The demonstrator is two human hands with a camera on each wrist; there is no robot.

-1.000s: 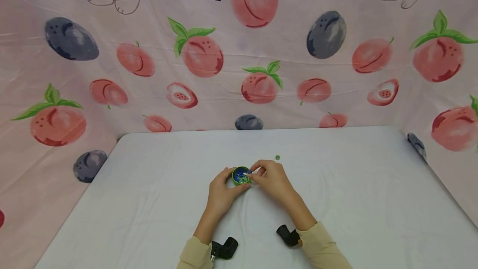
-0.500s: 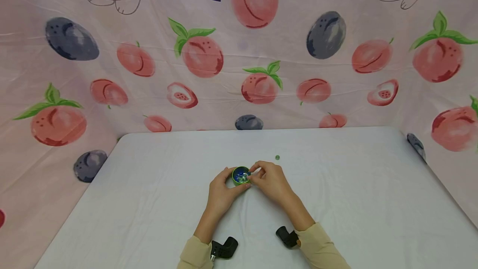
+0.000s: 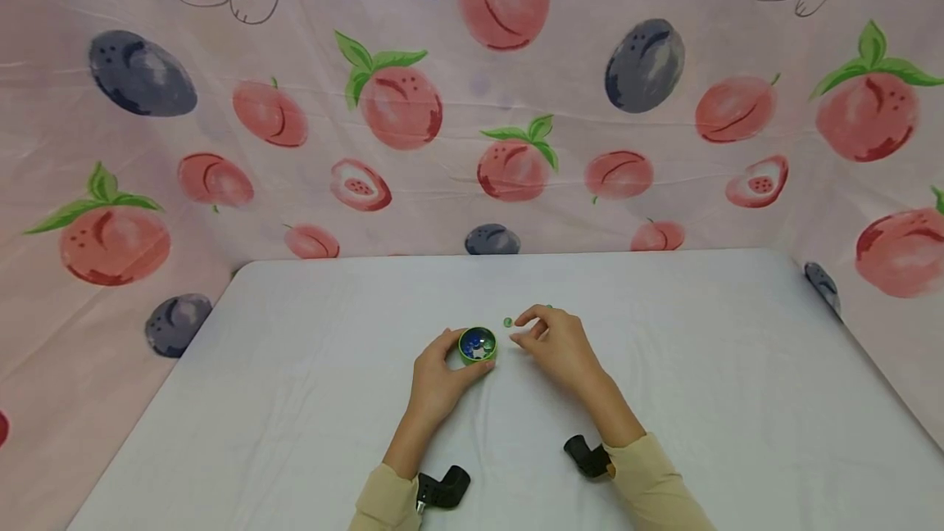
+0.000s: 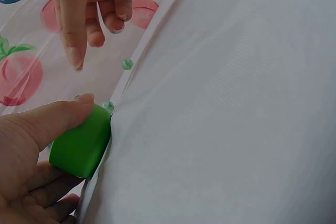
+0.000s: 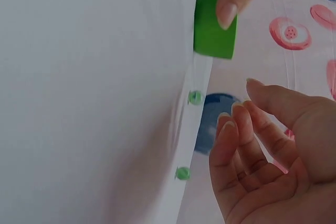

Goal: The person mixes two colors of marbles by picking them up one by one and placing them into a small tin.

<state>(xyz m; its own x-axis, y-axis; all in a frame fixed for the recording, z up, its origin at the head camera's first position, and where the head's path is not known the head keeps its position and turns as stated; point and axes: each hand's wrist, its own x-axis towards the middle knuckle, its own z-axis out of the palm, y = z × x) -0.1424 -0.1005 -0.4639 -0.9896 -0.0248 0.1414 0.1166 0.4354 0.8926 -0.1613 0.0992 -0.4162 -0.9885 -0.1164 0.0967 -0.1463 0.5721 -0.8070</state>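
Observation:
My left hand [image 3: 435, 383] holds a small round green cup [image 3: 488, 357] upright on the white table, thumb on the near side and fingers on the far side. Blue and clear shiny pieces [image 3: 477, 344] lie inside it. In the left wrist view the cup [image 4: 81, 145] shows its smooth green wall. My right hand [image 3: 558, 351] is just right of the cup, thumb and bent fingers apart, with nothing between them. A green glass marble [image 3: 508, 322] sits just beyond its fingertips. Another green marble [image 3: 549, 306] is mostly hidden behind that hand; the right wrist view shows this marble [image 5: 182, 173] whole.
The white-covered table [image 3: 295, 400] stretches out on both sides of the hands. A pink fruit-print cloth [image 3: 442, 220] hangs behind it and at the sides. Black wrist mounts [image 3: 446, 488] stick out by both sleeves.
My right hand has let go of a small blue piece at the cup's rim and moved away to the right, its fingers parting. A green marble now shows beside it. My left hand stays put.

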